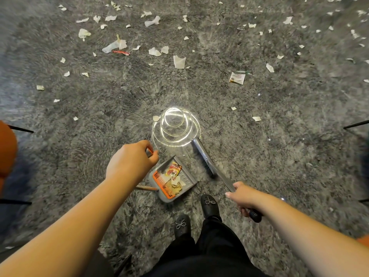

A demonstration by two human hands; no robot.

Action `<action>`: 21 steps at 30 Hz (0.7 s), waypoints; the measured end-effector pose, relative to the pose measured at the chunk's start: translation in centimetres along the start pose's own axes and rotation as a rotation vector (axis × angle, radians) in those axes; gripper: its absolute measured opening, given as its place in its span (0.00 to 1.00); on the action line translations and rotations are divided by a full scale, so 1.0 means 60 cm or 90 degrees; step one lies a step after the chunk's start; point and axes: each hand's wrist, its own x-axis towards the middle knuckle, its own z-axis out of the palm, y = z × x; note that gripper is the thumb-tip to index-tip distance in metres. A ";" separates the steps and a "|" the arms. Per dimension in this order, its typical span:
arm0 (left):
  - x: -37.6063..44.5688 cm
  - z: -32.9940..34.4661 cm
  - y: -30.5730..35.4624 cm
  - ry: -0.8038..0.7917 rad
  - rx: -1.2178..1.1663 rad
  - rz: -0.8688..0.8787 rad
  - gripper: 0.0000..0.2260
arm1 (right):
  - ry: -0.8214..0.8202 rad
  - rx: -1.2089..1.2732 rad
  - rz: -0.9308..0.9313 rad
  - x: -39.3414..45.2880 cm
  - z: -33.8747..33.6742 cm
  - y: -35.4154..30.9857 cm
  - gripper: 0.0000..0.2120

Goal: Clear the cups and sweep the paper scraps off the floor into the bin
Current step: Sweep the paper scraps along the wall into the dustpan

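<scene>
Littering the far half of a shaggy grey carpet (279, 136), white paper scraps (179, 61) lie scattered, with a red wrapper (120, 52) among them. Nearer, a grey dustpan (171, 181) with an orange comb edge holds scraps and a red packet; the left hand (129, 162) curls its fingers around the top of its upright handle. Just right, the right hand (243, 196) grips a broom (207, 162), its head on the carpet beside the pan. Rings of bright light (175, 126) glare just beyond. Black shoes (209, 204) stand below; thin dark furniture legs (356, 124) show at both edges.
</scene>
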 end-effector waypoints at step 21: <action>0.006 -0.035 -0.100 0.048 -0.084 -0.084 0.09 | -0.147 0.073 -0.059 -0.089 0.059 -0.122 0.18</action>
